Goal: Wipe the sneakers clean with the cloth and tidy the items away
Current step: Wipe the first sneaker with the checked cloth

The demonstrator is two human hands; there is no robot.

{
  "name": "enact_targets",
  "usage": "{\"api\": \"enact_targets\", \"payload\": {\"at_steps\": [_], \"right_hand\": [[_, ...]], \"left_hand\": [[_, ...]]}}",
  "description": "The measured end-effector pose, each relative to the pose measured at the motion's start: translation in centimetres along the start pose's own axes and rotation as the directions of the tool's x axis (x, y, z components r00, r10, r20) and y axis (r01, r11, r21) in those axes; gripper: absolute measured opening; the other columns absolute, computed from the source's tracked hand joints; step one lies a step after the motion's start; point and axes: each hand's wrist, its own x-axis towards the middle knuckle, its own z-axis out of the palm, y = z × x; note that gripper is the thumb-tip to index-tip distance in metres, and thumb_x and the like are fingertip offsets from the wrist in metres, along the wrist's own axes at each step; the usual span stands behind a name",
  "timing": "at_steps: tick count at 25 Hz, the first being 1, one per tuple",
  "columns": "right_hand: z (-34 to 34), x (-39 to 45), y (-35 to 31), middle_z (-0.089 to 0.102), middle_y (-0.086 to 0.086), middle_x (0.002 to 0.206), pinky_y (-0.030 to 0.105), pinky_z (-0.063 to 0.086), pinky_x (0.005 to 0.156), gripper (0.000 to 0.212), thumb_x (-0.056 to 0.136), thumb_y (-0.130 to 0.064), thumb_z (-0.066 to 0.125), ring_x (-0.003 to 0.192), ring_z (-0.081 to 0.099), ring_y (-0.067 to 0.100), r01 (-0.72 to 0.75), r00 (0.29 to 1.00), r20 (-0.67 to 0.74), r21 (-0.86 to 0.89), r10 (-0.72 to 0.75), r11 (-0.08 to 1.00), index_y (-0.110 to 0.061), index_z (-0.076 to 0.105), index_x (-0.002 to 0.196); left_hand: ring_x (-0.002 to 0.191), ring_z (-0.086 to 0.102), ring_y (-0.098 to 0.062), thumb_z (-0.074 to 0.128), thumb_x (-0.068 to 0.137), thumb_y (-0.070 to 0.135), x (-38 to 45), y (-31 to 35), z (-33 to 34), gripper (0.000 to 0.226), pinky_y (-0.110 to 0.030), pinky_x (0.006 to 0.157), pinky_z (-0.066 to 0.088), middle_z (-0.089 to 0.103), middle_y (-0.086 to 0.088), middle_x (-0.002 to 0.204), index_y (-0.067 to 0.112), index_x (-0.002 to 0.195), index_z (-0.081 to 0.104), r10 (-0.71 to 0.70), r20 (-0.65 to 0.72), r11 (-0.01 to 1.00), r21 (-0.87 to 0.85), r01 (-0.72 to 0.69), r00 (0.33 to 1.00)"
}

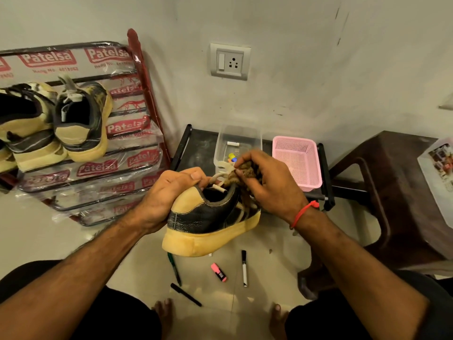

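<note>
The left hand (169,192) grips the heel collar of a black-and-tan sneaker (210,217), holding it in the air above the floor (269,261), while the right hand (267,182) clutches a crumpled brown cloth (245,171) and presses it against the laces and tongue. Two more sneakers (81,119) sit on the plastic-wrapped shoe rack (117,173) at the left, and a clear bin (239,141) and a pink basket (297,159) stand on the low black stand (201,148) by the wall. On the floor below the held shoe lie a green pen (174,269), a black pen (185,294), a pink highlighter (218,272) and a white marker (244,268).
</note>
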Motion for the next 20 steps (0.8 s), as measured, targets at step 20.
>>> {"api": "enact_targets", "payload": {"at_steps": [20], "right_hand": [[1.9, -1.0, -1.3, 0.069, -0.001, 0.105, 0.045, 0.058, 0.088, 0.024, 0.094, -0.024, 0.065, 0.096, 0.069, 0.014, -0.416, 0.901, 0.076, 0.439, 0.428, 0.796, -0.021, 0.057, 0.117]], "left_hand": [[0.084, 0.071, -0.017, 0.045, 0.078, 0.076, -2.1, 4.0, 0.6, 0.063, -0.04, 0.075, 0.059, 0.073, 0.002, 0.088, 0.022, 0.094, 0.073, -0.497, -0.101, 0.744, 0.462, 0.483, 0.862]]}}
